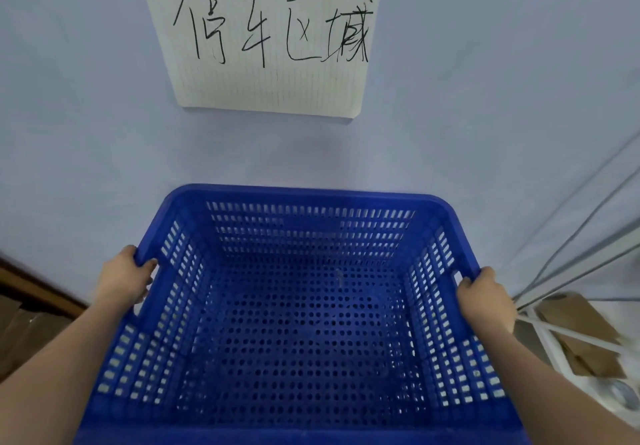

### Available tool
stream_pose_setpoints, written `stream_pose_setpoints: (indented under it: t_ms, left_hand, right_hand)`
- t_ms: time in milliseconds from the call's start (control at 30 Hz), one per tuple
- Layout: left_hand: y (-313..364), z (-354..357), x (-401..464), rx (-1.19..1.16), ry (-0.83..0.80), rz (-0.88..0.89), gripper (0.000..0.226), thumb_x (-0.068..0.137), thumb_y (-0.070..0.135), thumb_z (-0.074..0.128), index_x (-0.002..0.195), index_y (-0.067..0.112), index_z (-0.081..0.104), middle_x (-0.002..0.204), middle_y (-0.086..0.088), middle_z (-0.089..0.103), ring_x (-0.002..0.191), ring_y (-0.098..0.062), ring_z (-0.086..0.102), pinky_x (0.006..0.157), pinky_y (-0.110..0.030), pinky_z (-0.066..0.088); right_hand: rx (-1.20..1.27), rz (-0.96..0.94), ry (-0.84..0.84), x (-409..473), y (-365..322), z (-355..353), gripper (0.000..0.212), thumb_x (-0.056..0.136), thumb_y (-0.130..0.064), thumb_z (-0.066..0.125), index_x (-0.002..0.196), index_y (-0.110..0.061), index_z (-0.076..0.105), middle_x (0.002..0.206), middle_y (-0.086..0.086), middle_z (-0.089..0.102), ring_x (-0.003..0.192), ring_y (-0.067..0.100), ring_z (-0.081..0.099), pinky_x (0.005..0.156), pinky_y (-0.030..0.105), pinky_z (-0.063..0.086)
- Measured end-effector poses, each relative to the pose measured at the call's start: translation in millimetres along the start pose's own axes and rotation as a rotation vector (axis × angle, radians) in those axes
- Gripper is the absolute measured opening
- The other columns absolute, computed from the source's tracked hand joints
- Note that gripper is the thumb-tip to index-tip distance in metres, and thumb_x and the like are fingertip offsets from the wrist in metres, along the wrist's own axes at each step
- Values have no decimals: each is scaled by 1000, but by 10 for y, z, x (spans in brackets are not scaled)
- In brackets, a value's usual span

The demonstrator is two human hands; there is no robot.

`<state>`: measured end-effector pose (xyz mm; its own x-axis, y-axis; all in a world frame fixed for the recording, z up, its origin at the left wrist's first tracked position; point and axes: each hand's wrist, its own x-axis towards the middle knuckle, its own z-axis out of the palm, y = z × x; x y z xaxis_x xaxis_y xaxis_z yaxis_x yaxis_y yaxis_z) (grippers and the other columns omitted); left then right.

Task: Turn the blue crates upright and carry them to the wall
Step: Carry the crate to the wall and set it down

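While carrying: blue crate (304, 309) is upright, open side up, held close before the wall (86, 132) under a paper sign (266, 39).
Grip: left hand (126, 280) and right hand (483, 297) curl over opposite side rims.
Advice: keep it level; lower squarely against the wall.

one blue crate (304, 309), two hands, one handwritten paper sign (263, 39).

Blue crate (301, 323) near wall cut by bottom edge; fingertips hidden behind rim.
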<state>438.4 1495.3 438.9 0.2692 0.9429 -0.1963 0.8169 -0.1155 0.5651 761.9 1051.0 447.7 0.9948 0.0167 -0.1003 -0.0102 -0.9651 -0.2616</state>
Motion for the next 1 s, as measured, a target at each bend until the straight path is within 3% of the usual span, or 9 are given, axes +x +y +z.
stream_pose_setpoints:
  t_ms: [167, 333, 467, 633, 733, 800, 867, 933, 1000]
  left_hand:
    - [-46, -39, -130, -31, 6, 13, 20, 94, 25, 53, 100, 6, 52, 78, -18, 63, 62, -35, 64, 55, -40, 55]
    - [-57, -123, -449, 166, 40, 180, 43, 92, 28, 56, 125, 3, 47, 116, -26, 61, 101, -43, 59, 84, -49, 49]
    - [-165, -29, -895, 485, 43, 192, 72, 88, 33, 59, 148, 8, 27, 150, -20, 30, 132, -40, 38, 105, -48, 35]
    - [-325, 94, -1383, 596, -3, 139, 64, 92, 44, 49, 146, 16, 32, 161, -13, 8, 148, -31, 3, 117, -44, 9]
    - [-318, 219, -1659, 432, -184, 206, 50, 94, 39, 50, 133, 6, 52, 145, -16, 42, 137, -30, 34, 109, -37, 31]
    - [-237, 233, -1880, 320, -357, 239, 34, 94, 45, 49, 96, 15, 65, 96, -5, 63, 94, -24, 60, 77, -32, 46]
    - [-156, 256, -2072, 314, -440, 301, 40, 93, 53, 46, 70, 21, 53, 64, 1, 50, 59, -17, 49, 55, -29, 36]
    - [-88, 319, -2219, 379, -460, 425, 43, 93, 56, 41, 77, 20, 56, 65, 2, 50, 55, -15, 45, 54, -29, 36]
    - [-54, 383, -2361, 463, -485, 562, 45, 95, 58, 34, 82, 22, 56, 65, 3, 50, 56, -14, 45, 54, -28, 36]
  right_hand:
    - [37, -18, -42, -92, 49, -32, 24, 94, -25, 36, 107, -5, 41, 95, 21, 64, 73, 34, 55, 65, 38, 43]
    - [44, -52, -60, -174, 66, -88, 16, 92, -17, 38, 102, -5, 38, 99, 21, 64, 73, 33, 54, 64, 37, 41]
    - [46, -69, -45, -213, 60, -85, 23, 88, -13, 44, 107, -1, 41, 107, 21, 61, 86, 37, 62, 65, 36, 42]
    - [75, -100, -49, -293, 75, -94, 41, 86, -20, 49, 120, 2, 41, 120, 21, 54, 104, 37, 56, 78, 40, 46]
    - [34, -216, -4, -428, 167, -99, 50, 84, -18, 51, 128, 3, 38, 125, 22, 50, 109, 38, 50, 82, 42, 46]
    - [-28, -266, 19, -600, 237, -73, 60, 83, -17, 54, 136, 3, 35, 136, 25, 43, 117, 40, 46, 89, 45, 43]
    - [-92, -240, -13, -825, 268, -57, 57, 85, -23, 56, 136, -3, 41, 152, 25, 24, 135, 40, 30, 108, 48, 28]
    - [-149, -235, -96, -1089, 248, -24, 47, 87, -33, 53, 128, -9, 50, 158, 19, 14, 144, 37, 13, 116, 51, 11]
    - [-70, -269, -264, -1398, 180, 33, 47, 91, -39, 47, 128, -10, 47, 148, 15, 37, 138, 33, 31, 112, 50, 21]
